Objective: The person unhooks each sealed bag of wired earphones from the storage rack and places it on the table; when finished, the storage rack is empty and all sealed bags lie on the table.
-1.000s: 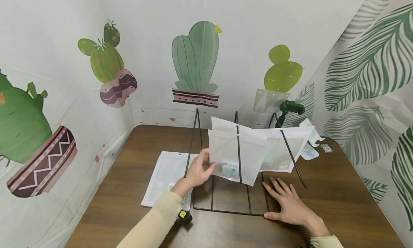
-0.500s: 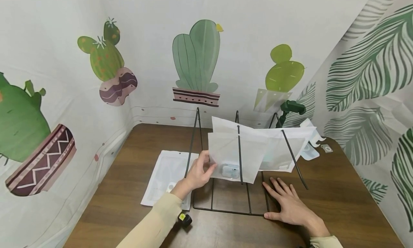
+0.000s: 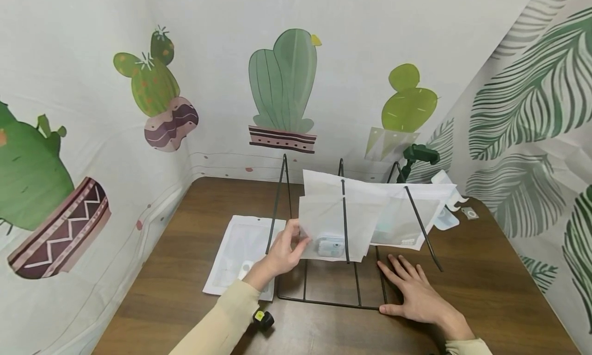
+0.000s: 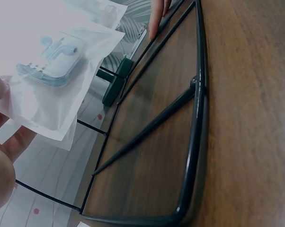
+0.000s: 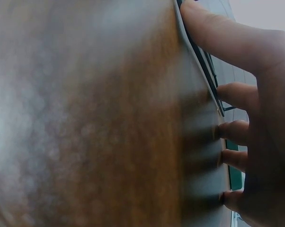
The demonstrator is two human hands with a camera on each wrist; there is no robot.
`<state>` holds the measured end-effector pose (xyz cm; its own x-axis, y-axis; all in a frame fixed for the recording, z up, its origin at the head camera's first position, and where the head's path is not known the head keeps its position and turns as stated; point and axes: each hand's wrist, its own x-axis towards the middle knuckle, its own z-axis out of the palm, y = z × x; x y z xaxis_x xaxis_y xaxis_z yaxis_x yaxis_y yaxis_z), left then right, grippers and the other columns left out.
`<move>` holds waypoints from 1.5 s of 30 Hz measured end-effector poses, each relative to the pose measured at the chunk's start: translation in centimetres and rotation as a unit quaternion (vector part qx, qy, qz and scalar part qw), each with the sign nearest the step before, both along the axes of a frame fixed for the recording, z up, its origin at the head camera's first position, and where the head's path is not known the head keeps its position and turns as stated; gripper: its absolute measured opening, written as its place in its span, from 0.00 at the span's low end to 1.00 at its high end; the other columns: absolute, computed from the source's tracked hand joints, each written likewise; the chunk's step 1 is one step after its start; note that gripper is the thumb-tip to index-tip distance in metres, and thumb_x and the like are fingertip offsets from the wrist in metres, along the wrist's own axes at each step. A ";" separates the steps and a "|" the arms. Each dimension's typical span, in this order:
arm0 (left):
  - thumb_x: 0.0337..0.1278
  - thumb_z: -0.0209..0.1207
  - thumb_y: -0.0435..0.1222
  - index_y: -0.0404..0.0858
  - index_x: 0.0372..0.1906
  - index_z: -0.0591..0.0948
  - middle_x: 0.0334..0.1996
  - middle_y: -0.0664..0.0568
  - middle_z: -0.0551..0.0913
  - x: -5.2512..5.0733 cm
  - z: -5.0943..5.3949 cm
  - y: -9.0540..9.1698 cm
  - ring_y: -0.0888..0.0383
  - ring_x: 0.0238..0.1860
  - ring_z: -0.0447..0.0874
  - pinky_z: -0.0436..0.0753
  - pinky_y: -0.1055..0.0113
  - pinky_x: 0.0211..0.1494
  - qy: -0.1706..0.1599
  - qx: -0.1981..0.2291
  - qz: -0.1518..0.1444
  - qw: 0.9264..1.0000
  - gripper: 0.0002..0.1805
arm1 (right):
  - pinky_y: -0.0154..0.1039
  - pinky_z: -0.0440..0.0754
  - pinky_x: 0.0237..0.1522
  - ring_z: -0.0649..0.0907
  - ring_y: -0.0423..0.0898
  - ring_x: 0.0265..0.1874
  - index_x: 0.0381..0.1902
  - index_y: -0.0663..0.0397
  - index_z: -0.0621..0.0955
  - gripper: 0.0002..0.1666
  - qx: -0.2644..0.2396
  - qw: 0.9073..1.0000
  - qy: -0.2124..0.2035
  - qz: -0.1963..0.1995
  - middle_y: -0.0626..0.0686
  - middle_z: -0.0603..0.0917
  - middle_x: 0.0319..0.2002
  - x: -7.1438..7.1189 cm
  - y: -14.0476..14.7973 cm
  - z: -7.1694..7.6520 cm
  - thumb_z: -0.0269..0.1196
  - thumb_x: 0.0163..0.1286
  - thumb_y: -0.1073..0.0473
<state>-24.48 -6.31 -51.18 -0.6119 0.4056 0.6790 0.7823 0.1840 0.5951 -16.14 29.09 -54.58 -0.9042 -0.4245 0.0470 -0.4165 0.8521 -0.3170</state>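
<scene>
My left hand (image 3: 281,252) pinches the left edge of a white zip pouch (image 3: 321,216), thumb in front and fingers behind. Wired earphones in a clear case (image 4: 57,59) show through the pouch in the left wrist view. The pouch leans in a black wire rack (image 3: 329,304), behind its middle upright, and another white pouch edge rises behind it. To its right a third pouch (image 3: 409,216) stands in the rack, its contents unclear. My right hand (image 3: 418,293) rests on the table with fingers spread, the thumb and index finger touching the rack's base at its right side.
A flat white pouch (image 3: 240,242) lies on the wooden table (image 3: 166,273) left of the rack, partly under my left forearm. Behind the rack's right end are a green stand (image 3: 418,154), a pale blue-and-white item (image 3: 445,219) and a small grey piece (image 3: 469,213).
The held pouch has turned slightly, and its lower edge now lies more level. My left hand has dropped a little with it. The right hand stays in place.
</scene>
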 end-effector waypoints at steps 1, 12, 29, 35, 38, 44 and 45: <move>0.57 0.57 0.19 0.33 0.55 0.62 0.42 0.39 0.83 0.1 0.1 0.0 0.46 0.42 0.86 0.87 0.65 0.38 0.002 0.000 0.001 1.000 0.24 | 0.75 0.52 0.63 0.57 0.69 0.71 0.73 0.47 0.65 0.59 0.000 1.000 0.001 0.000 0.65 0.60 0.74 0.0 0.0 0.0 0.64 0.50 0.24; 0.53 0.56 0.14 0.29 0.53 0.62 0.42 0.35 0.81 1.0 0.7 -0.3 0.41 0.41 0.86 0.88 0.60 0.35 0.028 -0.006 -0.007 1.000 0.25 | 0.75 0.51 0.63 0.56 0.69 0.71 0.73 0.47 0.65 0.59 -0.002 1.000 -0.003 -0.001 0.65 0.59 0.74 0.0 0.1 0.0 0.65 0.50 0.24; 0.50 0.56 0.13 0.28 0.50 0.63 0.35 0.37 0.83 2.5 1.7 -1.0 0.46 0.35 0.86 0.86 0.65 0.34 0.034 0.006 -0.024 0.999 0.23 | 0.75 0.52 0.62 0.57 0.69 0.71 0.73 0.47 0.65 0.59 0.000 1.000 -0.003 -0.001 0.65 0.59 0.74 0.1 0.0 0.1 0.64 0.50 0.23; 0.55 0.56 0.17 0.31 0.53 0.63 0.36 0.41 0.83 1.9 0.1 -1.4 0.50 0.35 0.86 0.86 0.69 0.37 0.032 0.002 -0.037 0.999 0.23 | 0.75 0.52 0.62 0.57 0.69 0.71 0.74 0.47 0.65 0.59 -0.002 1.000 -0.001 0.002 0.65 0.60 0.74 0.0 0.0 0.0 0.64 0.50 0.23; 0.54 0.57 0.16 0.30 0.52 0.63 0.36 0.39 0.83 2.2 0.4 -1.4 0.48 0.35 0.86 0.86 0.67 0.36 0.031 0.004 -0.037 0.999 0.23 | 0.74 0.52 0.62 0.56 0.69 0.71 0.74 0.47 0.65 0.59 -0.001 1.000 -0.001 0.002 0.65 0.60 0.74 0.0 0.0 0.0 0.64 0.51 0.23; 0.48 0.56 0.11 0.27 0.50 0.63 0.34 0.36 0.82 3.8 3.1 -1.3 0.44 0.32 0.85 0.86 0.64 0.31 0.039 0.004 -0.044 0.998 0.24 | 0.74 0.52 0.62 0.56 0.69 0.71 0.73 0.48 0.65 0.59 -0.004 1.000 -0.002 0.002 0.65 0.60 0.73 0.1 0.1 0.0 0.65 0.51 0.24; 0.48 0.56 0.11 0.27 0.50 0.63 0.34 0.36 0.82 4.0 3.4 -1.3 0.44 0.32 0.85 0.86 0.64 0.32 0.039 0.003 -0.045 0.998 0.24 | 0.74 0.52 0.62 0.56 0.69 0.71 0.73 0.48 0.65 0.59 -0.003 1.000 0.000 0.002 0.65 0.60 0.73 0.1 0.0 0.0 0.65 0.51 0.24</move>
